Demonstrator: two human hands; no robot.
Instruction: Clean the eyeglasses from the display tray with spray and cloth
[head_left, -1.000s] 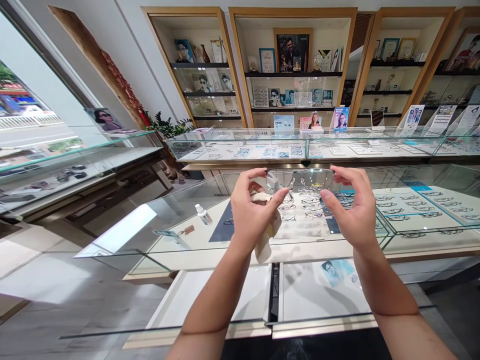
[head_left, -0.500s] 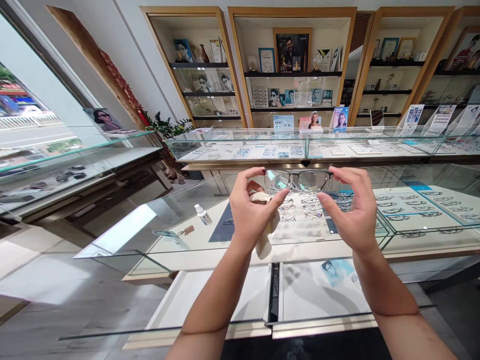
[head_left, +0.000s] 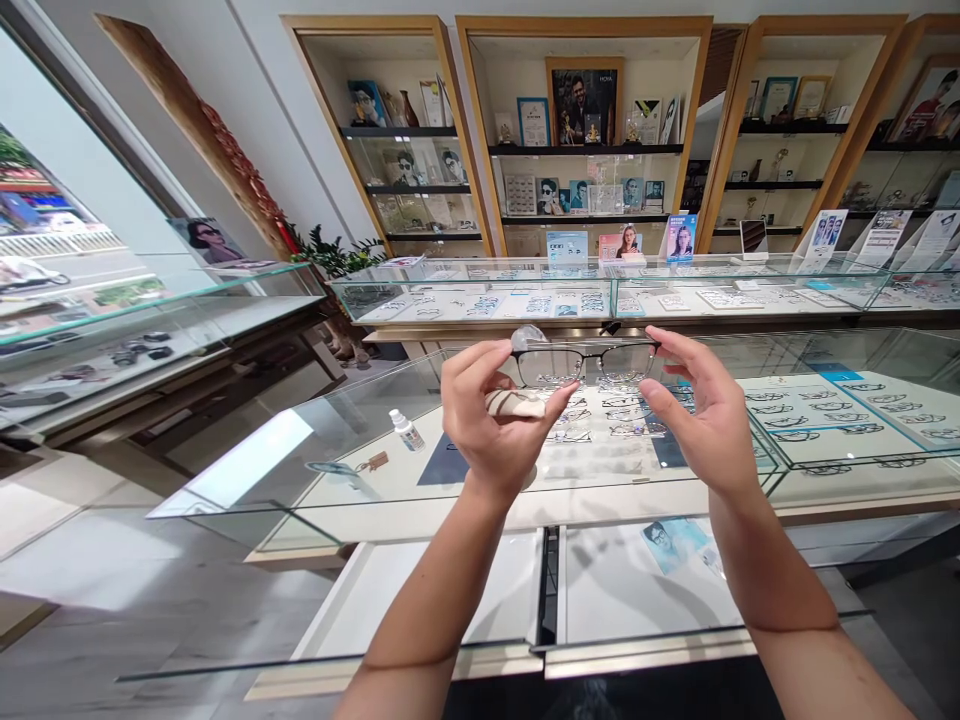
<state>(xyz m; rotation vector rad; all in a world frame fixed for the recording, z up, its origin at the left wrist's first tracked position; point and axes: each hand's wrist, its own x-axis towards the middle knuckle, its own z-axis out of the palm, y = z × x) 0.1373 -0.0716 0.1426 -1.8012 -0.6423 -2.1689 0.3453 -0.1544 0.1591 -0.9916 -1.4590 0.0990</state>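
A pair of eyeglasses with a thin dark frame is held up level above the glass counter. My left hand grips its left end between thumb and fingers. A cream cleaning cloth is tucked in the same palm, partly hidden by the fingers. My right hand pinches the right end, with the thumb below and the index finger above. Through the lenses, frames in the display case show. The temples cannot be made out clearly.
Below my hands is a glass display counter with rows of eyeglasses inside. A white spray bottle and a brown tag stand left of my hands. A second glass case and wooden shelves lie behind.
The eyeglasses have shifted slightly left and turned, so the frame's top edge shows darker. My left hand has rotated, drawing the cloth's hanging end up and behind it.
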